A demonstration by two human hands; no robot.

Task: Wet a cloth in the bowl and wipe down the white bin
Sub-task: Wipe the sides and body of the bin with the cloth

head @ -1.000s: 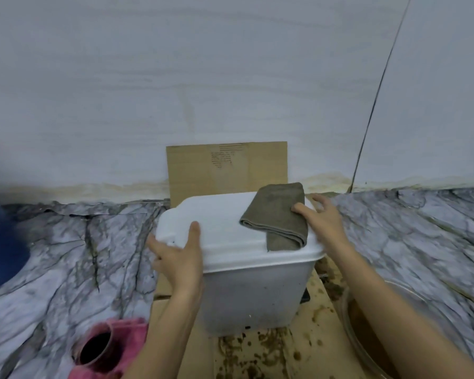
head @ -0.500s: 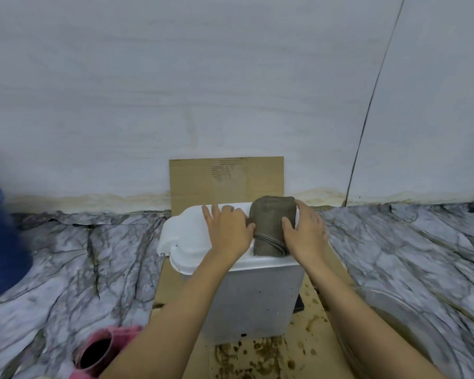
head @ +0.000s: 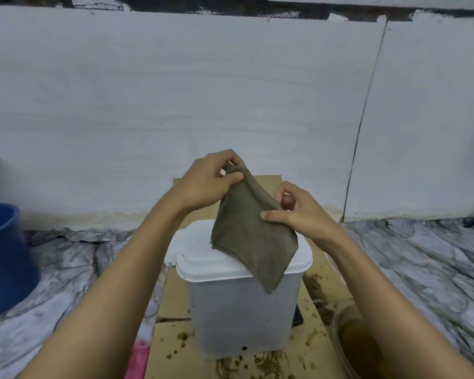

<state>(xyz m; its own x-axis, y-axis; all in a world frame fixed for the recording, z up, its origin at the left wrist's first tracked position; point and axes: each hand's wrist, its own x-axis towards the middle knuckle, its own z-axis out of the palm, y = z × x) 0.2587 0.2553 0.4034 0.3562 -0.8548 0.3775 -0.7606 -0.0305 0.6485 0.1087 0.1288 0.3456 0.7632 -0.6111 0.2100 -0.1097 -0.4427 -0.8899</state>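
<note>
The white bin (head: pixel 241 310) stands with its lid on, on stained cardboard in the middle of the floor. An olive-grey cloth (head: pixel 253 236) hangs in the air above the lid, its lower corner drooping over the bin's front. My left hand (head: pixel 208 181) pinches the cloth's top corner. My right hand (head: pixel 298 212) grips the cloth's right edge, thumb on its front. The glass bowl (head: pixel 348 348) of brown water sits at the lower right, partly hidden by my right forearm.
A blue bucket (head: pixel 3 258) stands at the left edge. A pink object (head: pixel 138 356) peeks out under my left forearm. Cardboard (head: pixel 173 305) lies under the bin and a piece leans on the white wall (head: pixel 230 91) behind. Marble-patterned sheeting (head: pixel 427 263) covers the floor.
The cloth lay folded on the bin's lid; both hands have now lifted it off and opened it out above the lid. The view has tilted up and drawn back.
</note>
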